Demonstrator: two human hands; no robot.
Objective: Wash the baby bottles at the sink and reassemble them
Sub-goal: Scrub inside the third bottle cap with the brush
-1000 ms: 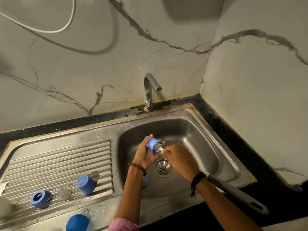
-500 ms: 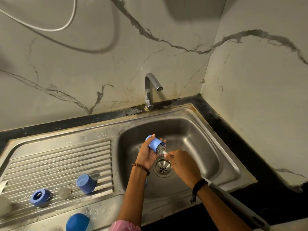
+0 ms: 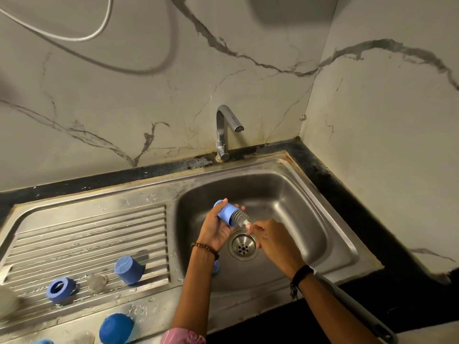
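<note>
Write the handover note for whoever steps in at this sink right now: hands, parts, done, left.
Left hand grips a blue cap over the sink basin. Right hand holds the grey bottle brush, bristles partly inside the cap.
On the drainboard: another blue cap, a blue ring, a clear teat, a blue dome cap.
Faucet shows no water.
Done: cannot tell which parts are washed.
Left: finish scrubbing, rinse, reassemble.

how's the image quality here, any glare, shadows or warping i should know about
Head view: dim, warm light with dark corners; a soft shadow on the wall top right; the hanging cable casts a blurred shadow; mild glare on the tap and sink wall; wide-angle bending curves the counter edges; the left hand, blue cap and brush stay fairly sharp.
</note>
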